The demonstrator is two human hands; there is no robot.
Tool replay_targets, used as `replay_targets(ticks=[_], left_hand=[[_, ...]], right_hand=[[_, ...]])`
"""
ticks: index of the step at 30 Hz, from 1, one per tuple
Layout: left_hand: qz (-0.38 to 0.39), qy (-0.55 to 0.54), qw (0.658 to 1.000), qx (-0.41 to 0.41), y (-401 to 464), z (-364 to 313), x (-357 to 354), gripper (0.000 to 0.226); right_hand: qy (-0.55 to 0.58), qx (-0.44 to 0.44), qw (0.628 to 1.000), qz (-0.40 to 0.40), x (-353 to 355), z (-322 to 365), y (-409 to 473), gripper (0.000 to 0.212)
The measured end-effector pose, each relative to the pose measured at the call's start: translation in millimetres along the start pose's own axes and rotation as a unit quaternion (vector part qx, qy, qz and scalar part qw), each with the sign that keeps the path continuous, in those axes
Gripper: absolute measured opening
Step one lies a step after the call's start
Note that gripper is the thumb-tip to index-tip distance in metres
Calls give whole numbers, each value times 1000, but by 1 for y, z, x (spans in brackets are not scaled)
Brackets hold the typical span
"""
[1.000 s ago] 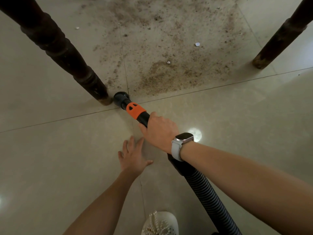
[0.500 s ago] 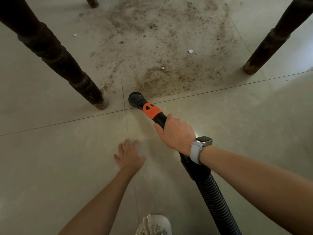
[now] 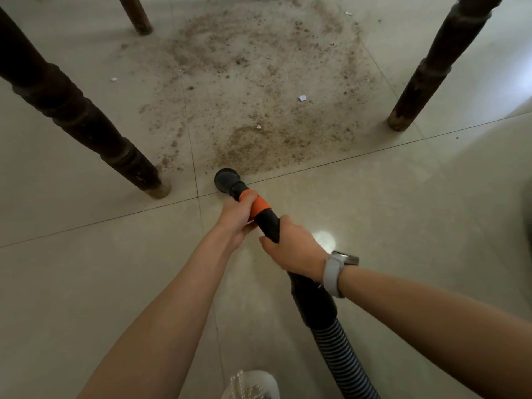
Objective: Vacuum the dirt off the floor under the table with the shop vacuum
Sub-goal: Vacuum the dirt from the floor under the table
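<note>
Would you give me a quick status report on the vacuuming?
Left hand and right hand both grip the nozzle. Nozzle at near edge of dirt. Table leg close on left.

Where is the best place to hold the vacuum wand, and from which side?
Grip the vacuum wand on its rigid straight tube, from the near end behind the nozzle: the left hand holds the orange collar, the right hand the black tube, not the flexible ribbed hose.

My two hands on the vacuum wand, nozzle at the dirt patch's near edge.

My left hand grips ahead of my right hand; table legs stand left, right and beyond the patch; the hose trails behind.
</note>
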State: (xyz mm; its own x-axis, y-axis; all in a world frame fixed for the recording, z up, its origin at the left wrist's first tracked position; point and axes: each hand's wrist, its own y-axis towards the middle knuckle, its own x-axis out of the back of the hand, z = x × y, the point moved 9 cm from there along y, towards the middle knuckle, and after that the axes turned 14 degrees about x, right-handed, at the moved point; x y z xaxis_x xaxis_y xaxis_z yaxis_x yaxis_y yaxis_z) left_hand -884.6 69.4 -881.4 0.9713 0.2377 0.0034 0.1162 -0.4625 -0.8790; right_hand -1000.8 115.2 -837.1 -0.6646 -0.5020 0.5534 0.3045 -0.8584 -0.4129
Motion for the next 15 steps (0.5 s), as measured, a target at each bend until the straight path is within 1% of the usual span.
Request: replay_targets(ticks=[1,3,5,9,15], left_hand=[[-7,4,1000,-4,1,1,-1,39],[-10,7,1000,-15,2,3,-3,42],[-12,7,1000,-18,4,5,-5,43],[-30,-16,999,-17,5,10,-13,48],[-33,-60,998,-17,-1,12,-24,47]], right_hand=[[65,-12,998,13,-6,-8,-6,31],[185,-37,981,42,-19,-21,-19,28],[235,-47,969,57,-24,-29,-28,28],[199,-33,979,41,-15,-28,-28,27],[141,-20,990,22,-6,-24,-29,29]])
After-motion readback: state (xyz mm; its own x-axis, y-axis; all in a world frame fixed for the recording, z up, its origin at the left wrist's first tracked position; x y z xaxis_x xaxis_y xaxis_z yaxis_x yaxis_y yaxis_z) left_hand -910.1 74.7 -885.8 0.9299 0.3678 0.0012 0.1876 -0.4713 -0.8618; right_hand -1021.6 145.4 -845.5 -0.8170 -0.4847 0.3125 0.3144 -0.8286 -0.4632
